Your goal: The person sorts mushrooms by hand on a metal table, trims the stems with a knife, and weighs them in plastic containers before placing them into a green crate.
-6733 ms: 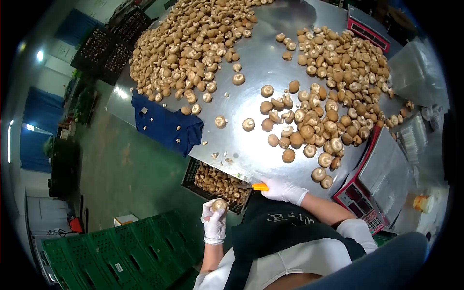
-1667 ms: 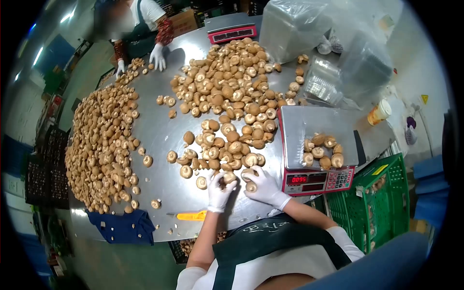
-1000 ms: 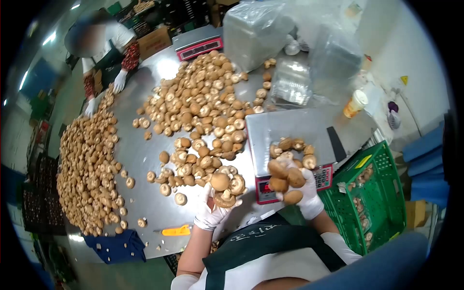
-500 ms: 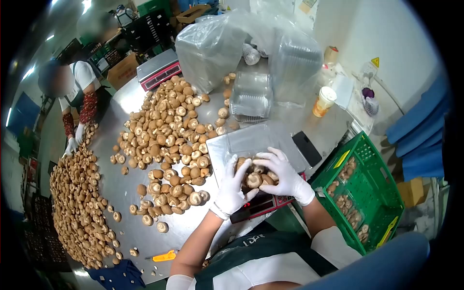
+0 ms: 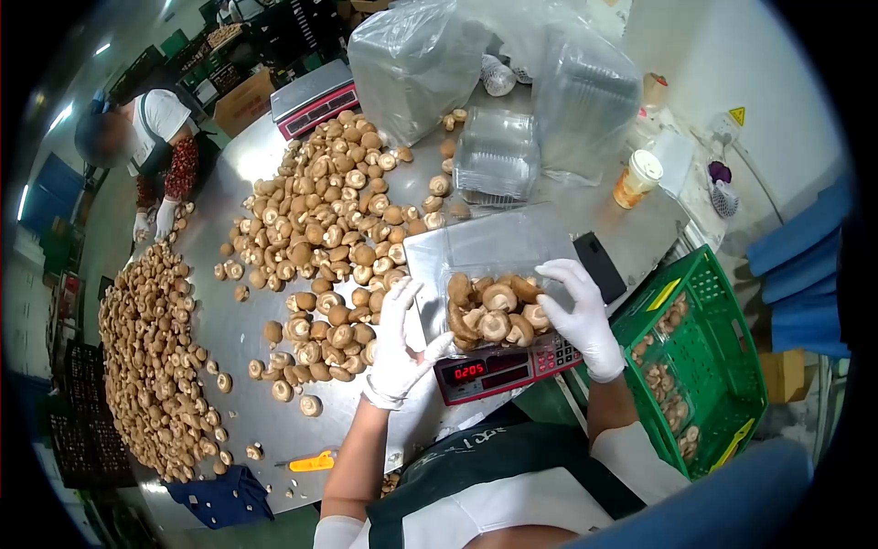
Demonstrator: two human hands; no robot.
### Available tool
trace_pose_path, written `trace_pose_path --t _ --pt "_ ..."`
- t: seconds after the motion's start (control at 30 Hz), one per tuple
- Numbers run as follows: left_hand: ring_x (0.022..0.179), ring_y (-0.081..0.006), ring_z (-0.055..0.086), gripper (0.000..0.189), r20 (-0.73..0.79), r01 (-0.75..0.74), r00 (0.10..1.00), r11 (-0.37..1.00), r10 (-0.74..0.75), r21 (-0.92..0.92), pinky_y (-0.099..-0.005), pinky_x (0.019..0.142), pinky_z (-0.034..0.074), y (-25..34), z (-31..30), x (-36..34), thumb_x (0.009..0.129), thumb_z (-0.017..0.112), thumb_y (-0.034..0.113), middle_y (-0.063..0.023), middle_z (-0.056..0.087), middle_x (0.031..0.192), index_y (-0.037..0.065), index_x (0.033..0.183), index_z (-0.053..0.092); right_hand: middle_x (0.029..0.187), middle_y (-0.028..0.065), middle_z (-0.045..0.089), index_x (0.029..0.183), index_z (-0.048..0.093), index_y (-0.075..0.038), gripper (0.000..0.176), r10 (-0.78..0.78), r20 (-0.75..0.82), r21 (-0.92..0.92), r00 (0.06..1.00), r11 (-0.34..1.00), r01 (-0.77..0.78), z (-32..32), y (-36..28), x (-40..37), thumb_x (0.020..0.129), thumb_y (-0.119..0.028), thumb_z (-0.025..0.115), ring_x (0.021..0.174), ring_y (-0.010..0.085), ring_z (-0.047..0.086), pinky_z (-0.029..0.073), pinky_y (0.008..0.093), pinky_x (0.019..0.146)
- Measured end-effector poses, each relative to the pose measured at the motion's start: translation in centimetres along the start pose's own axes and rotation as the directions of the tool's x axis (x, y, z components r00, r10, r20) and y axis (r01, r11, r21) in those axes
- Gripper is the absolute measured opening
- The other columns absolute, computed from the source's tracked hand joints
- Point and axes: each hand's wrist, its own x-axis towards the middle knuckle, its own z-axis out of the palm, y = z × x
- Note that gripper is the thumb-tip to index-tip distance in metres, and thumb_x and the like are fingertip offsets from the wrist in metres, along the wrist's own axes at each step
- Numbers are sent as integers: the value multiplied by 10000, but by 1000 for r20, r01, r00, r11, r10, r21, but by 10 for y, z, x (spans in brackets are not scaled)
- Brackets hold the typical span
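Observation:
A clear plastic tray (image 5: 457, 274) full of brown mushrooms (image 5: 495, 311) rests on a scale (image 5: 485, 377), whose red display reads 0.205. The tray's clear lid is folded open behind it. To the left of the tray is my left hand (image 5: 399, 348) in a white glove, fingers spread and nothing in it. My right hand (image 5: 582, 316), also gloved, is open at the tray's right side, its fingertips close to the mushrooms; whether they touch is unclear.
Loose mushrooms (image 5: 320, 229) cover the table's middle. Behind stand stacked clear trays (image 5: 497, 156), plastic bags, a cup (image 5: 637, 179) and another scale (image 5: 315, 96). A phone (image 5: 599, 265) and green crate (image 5: 732, 339) are right. A co-worker (image 5: 160, 146) handles mushrooms at left.
Both hands have moved apart from the mushrooms, uncovering the tray and the scale's display. The view has shifted slightly. The co-worker's hands have moved up along the pile.

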Motion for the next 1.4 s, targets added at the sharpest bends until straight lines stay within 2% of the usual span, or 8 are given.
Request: trace_pose_path --t 0.27,0.37,0.5,0.8,0.9,1.2,1.3,1.4 --pt "1218 -316 402 707 33 -49 998 991 45 127 -406 1003 350 27 16 -6 720 750 180 -197 397 1299 13 1308 395 967 98 619 1002 607 -43 258 -82 -68 -164 994 984 70 13 -4 3 749 -83 647 920 282 601 461 349 809" --pt "1170 -297 461 722 27 45 999 949 -38 -313 -365 959 394 41 23 -18 722 762 177 -214 369 1330 20 1321 390 961 118 632 989 596 -1 222 52 60 393 997 917 -71 21 -43 -4 776 3 657 936 164 613 481 251 779" --pt "1074 -254 531 430 26 45 999 945 -38 -325 -328 913 417 44 18 -29 797 644 25 -168 545 1134 -4 1200 498 956 134 624 1011 588 -17 248 -231 247 407 941 906 115 39 -59 -2 802 -123 670 921 264 608 459 328 806" --pt "1053 -165 498 497 -253 391 856 884 -451 -255 -276 917 414 -59 -20 -140 783 654 24 -92 498 1138 9 1227 431 988 40 573 996 592 -108 369 -254 331 -391 909 840 377 40 -40 -3 651 -190 695 937 255 528 375 386 830" --pt "932 -193 567 469 -159 556 685 652 -711 -516 -326 802 504 -60 -32 -172 805 640 30 -117 501 1149 60 1225 434 884 62 585 996 578 -62 381 -293 -1 -118 956 949 291 51 -68 -13 636 -99 696 810 259 560 427 363 729" --pt "979 -282 595 535 520 429 336 -363 -786 -827 -390 734 539 -28 -22 -203 931 380 484 -157 546 1163 57 1249 439 1105 137 561 1138 527 -49 426 -413 642 406 646 898 171 187 -75 -112 754 -198 635 1040 309 515 408 398 903" --pt "933 -239 595 447 503 475 427 -287 -752 -832 -352 703 533 -60 -13 -229 925 468 373 -143 560 1133 48 1231 449 1118 126 553 1130 529 -55 395 -449 681 434 579 884 175 174 -86 -102 771 -194 616 1035 293 511 404 396 908" --pt "915 -171 571 406 42 585 577 377 -815 -719 -283 759 498 -71 -11 -220 840 622 99 -118 567 1116 12 1203 460 1071 103 572 1107 546 -57 349 -451 659 381 602 890 250 160 -80 -97 783 -176 601 993 276 529 407 396 899"
